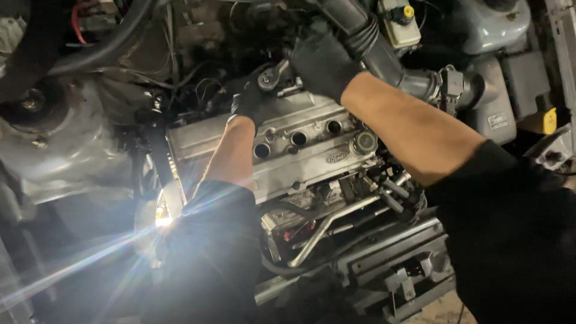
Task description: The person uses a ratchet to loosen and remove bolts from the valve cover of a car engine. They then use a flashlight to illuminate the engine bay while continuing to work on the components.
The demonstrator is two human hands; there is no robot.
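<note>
Engine bay seen from above. We see both gloved hands meeting at the far edge of the silver valve cover (282, 141), at about twelve o'clock from its centre. The ratchet wrench (273, 77) lies between them: its round head shows at roughly nine o'clock from the right hand (324, 63), and its handle appears to run from that head toward two o'clock, disappearing under the right glove. We judge the right hand closed around that handle, though the grip itself is hidden by the back of the glove. The left hand (251, 99) sits just below the ratchet head, at about seven o'clock from it, fingers curled down against the engine; we cannot tell whether it grips anything. Both hands are close to the tool, the right one on it. Four spark plug wells (298, 138) run in a row across the cover toward three o'clock. A black intake hose (384, 54) passes behind the right forearm. A work light (162, 219) glares at seven o'clock.
</note>
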